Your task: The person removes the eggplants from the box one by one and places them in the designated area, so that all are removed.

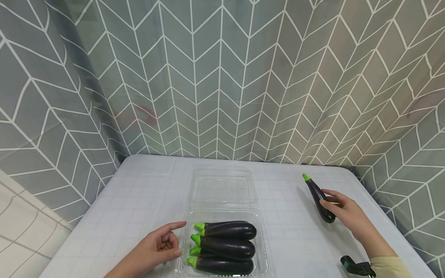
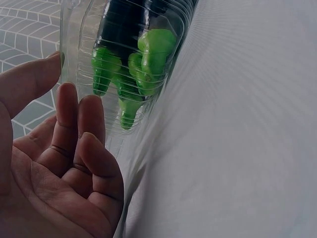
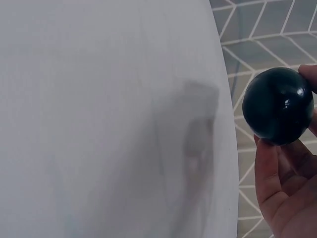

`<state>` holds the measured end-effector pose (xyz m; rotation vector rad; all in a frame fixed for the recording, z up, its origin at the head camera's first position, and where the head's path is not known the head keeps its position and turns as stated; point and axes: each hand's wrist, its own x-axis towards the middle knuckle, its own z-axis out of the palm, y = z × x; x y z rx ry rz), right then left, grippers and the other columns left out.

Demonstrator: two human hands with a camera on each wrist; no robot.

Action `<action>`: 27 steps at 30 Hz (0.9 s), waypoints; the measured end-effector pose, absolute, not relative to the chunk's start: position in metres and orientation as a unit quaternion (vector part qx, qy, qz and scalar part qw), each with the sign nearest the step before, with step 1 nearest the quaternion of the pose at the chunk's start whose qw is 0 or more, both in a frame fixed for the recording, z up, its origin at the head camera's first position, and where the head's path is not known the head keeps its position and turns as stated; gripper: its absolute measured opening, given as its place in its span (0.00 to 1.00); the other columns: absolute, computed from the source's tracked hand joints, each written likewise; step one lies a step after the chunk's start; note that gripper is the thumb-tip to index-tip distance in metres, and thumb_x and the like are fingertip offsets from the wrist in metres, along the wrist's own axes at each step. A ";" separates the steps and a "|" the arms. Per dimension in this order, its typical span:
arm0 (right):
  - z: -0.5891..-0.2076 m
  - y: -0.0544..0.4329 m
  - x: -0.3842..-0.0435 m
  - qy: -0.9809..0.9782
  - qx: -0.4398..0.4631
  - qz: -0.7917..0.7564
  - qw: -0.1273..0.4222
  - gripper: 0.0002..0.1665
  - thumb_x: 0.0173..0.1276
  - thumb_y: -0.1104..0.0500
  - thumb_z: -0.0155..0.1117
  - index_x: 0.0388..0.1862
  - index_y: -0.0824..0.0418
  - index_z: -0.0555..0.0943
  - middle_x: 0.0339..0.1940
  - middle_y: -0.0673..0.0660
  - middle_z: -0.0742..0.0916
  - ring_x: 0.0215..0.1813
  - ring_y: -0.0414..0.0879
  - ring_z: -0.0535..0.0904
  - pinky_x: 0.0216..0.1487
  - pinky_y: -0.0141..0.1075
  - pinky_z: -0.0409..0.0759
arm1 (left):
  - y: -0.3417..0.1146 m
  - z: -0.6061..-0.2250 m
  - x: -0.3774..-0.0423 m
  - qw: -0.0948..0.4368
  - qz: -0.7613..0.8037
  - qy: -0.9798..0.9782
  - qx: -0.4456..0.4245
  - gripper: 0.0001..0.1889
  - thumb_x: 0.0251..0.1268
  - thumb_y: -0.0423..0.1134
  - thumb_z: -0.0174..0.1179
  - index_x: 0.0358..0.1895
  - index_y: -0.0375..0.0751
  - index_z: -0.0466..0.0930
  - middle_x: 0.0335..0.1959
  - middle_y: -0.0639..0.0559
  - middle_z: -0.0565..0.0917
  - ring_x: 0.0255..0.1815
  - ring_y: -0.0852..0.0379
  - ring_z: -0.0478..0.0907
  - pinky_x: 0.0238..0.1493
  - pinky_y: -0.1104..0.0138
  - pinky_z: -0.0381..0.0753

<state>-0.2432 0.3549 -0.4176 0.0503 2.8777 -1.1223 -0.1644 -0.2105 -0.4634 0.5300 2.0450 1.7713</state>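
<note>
My right hand (image 1: pixel 342 210) holds a dark purple eggplant (image 1: pixel 317 197) between thumb and fingers, over the right side of the table. Its green stem end points away and to the left. The eggplant's rounded end (image 3: pixel 277 106) faces the right wrist camera, with the fingers (image 3: pixel 270 173) below and beside it. My left hand (image 1: pixel 158 245) is at the left side of a clear plastic clamshell box (image 1: pixel 262 247), its fingers loosely bent and holding nothing. Several eggplants (image 1: pixel 227 247) lie stacked crosswise in the box, their green stems (image 2: pixel 153 54) toward the left hand.
The box's clear lid (image 1: pixel 222 189) lies folded back behind its base. A white cloth covers the table (image 1: pixel 146 193). Patterned grey curtains (image 1: pixel 208 77) hang behind and at both sides. A black device (image 1: pixel 356 266) is on the right wrist, by the sleeve (image 1: pixel 389 266).
</note>
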 end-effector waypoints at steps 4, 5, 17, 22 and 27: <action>-0.420 0.365 -0.247 0.932 0.030 -0.361 0.031 0.47 0.72 0.35 0.56 0.77 0.64 0.59 0.66 0.75 0.72 0.63 0.69 0.70 0.50 0.55 0.74 | -0.211 -0.464 -0.165 0.191 0.629 0.729 0.191 0.33 0.70 0.35 0.61 0.74 0.30 0.58 0.36 0.46 0.80 0.32 0.62 0.75 0.36 0.68 0.78; -0.420 0.367 -0.248 0.932 0.033 -0.361 0.032 0.48 0.72 0.35 0.56 0.77 0.64 0.59 0.67 0.75 0.71 0.64 0.69 0.69 0.51 0.56 0.74 | -0.211 -0.464 -0.165 0.192 0.627 0.731 0.188 0.33 0.70 0.35 0.61 0.74 0.30 0.58 0.36 0.46 0.80 0.32 0.62 0.75 0.36 0.68 0.78; -0.423 0.398 -0.252 0.928 0.075 -0.361 0.053 0.52 0.73 0.34 0.53 0.78 0.68 0.53 0.69 0.79 0.64 0.67 0.75 0.61 0.55 0.64 0.68 | -0.210 -0.465 -0.166 0.200 0.622 0.737 0.173 0.34 0.69 0.36 0.62 0.74 0.31 0.59 0.36 0.45 0.80 0.32 0.62 0.74 0.35 0.69 0.77; -0.426 0.411 -0.256 0.931 0.085 -0.353 0.049 0.52 0.73 0.33 0.52 0.77 0.70 0.52 0.69 0.80 0.64 0.67 0.76 0.60 0.56 0.65 0.67 | -0.210 -0.465 -0.166 0.198 0.632 0.728 0.180 0.33 0.70 0.35 0.61 0.74 0.30 0.58 0.35 0.46 0.80 0.31 0.63 0.74 0.34 0.69 0.76; -0.430 0.421 -0.258 0.933 0.085 -0.347 0.034 0.51 0.74 0.35 0.51 0.76 0.73 0.54 0.68 0.82 0.64 0.66 0.77 0.61 0.56 0.65 0.67 | -0.211 -0.465 -0.166 0.198 0.637 0.721 0.187 0.33 0.70 0.34 0.60 0.74 0.30 0.57 0.35 0.46 0.80 0.31 0.63 0.73 0.34 0.70 0.76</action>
